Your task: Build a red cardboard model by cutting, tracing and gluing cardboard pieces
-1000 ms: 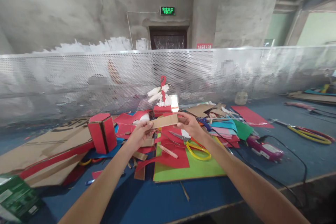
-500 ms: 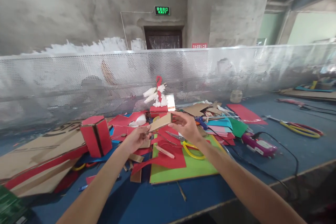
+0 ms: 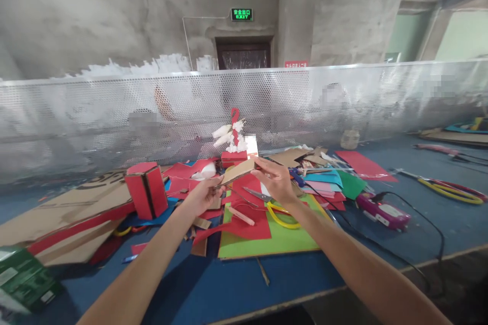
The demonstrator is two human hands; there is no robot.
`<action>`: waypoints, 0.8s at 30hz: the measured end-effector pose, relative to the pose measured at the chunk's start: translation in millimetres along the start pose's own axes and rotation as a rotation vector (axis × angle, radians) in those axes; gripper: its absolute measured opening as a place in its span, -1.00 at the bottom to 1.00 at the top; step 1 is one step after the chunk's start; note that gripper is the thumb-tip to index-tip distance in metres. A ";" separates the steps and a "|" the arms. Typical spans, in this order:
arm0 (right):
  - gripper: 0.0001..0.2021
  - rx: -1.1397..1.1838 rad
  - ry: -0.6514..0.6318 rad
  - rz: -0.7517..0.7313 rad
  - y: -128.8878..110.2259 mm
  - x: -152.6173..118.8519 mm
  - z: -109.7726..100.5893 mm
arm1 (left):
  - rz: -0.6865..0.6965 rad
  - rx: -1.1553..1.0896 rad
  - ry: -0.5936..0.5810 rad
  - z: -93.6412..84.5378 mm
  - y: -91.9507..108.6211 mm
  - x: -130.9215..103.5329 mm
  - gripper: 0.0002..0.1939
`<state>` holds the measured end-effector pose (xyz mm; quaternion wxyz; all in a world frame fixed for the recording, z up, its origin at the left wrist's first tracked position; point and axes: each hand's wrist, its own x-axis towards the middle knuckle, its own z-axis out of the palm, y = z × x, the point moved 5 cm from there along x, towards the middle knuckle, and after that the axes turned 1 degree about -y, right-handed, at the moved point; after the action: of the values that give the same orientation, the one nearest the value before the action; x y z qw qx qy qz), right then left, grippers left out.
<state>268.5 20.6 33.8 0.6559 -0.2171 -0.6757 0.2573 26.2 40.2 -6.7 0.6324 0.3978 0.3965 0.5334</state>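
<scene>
A small tan cardboard piece (image 3: 238,171) is held between both hands above the cluttered middle of the table. My left hand (image 3: 206,195) pinches its left end, and my right hand (image 3: 273,179) grips its right end with the fingertips. Beneath them, red paper (image 3: 251,226) lies over a green sheet (image 3: 236,248), with a pink stick (image 3: 241,216) on top. Yellow-handled scissors (image 3: 282,216) rest just below my right hand. Behind the cardboard stands a red and white figure (image 3: 235,134) on a red base.
A red box (image 3: 147,192) stands at the left beside large cardboard sheets (image 3: 80,208). On the right are a purple device (image 3: 385,212) with a black cable, and more scissors (image 3: 444,188). A perforated metal screen (image 3: 183,111) runs behind. A green box (image 3: 26,277) sits front left.
The view has shifted slightly, so most things appear further right. Both hands keep hold of the cardboard piece, and more of the green box shows at the left.
</scene>
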 end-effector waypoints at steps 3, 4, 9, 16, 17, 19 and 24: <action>-0.67 -0.003 -0.002 -0.011 0.1 0.5 -1.0 | -0.031 -0.026 0.026 3.3 -2.1 -1.8 -0.92; -0.67 0.004 -0.004 -0.002 1.7 0.8 -1.4 | -0.023 -0.027 0.026 4.9 -1.6 -2.9 -0.92; -0.44 0.156 -0.099 0.145 21.9 3.3 -0.2 | 0.136 0.035 0.010 9.7 9.3 -10.0 -0.84; -0.40 0.208 -0.246 0.170 34.8 5.3 5.0 | 0.139 0.183 -0.061 13.9 11.9 -15.6 -0.76; -0.40 0.204 -0.233 0.164 33.6 5.4 5.0 | 0.121 0.185 -0.074 15.1 10.4 -16.0 -0.76; -0.42 0.208 -0.210 0.162 31.0 5.2 5.0 | 0.083 0.175 -0.089 17.3 7.0 -16.8 -0.76; -0.53 0.242 -0.161 0.248 36.2 6.0 1.0 | 0.051 0.125 -0.147 25.4 2.1 -20.8 -0.74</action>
<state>265.6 52.3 15.6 0.5841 -0.1972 -0.6582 0.4321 46.5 17.8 6.2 0.6198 0.4845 0.3714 0.4932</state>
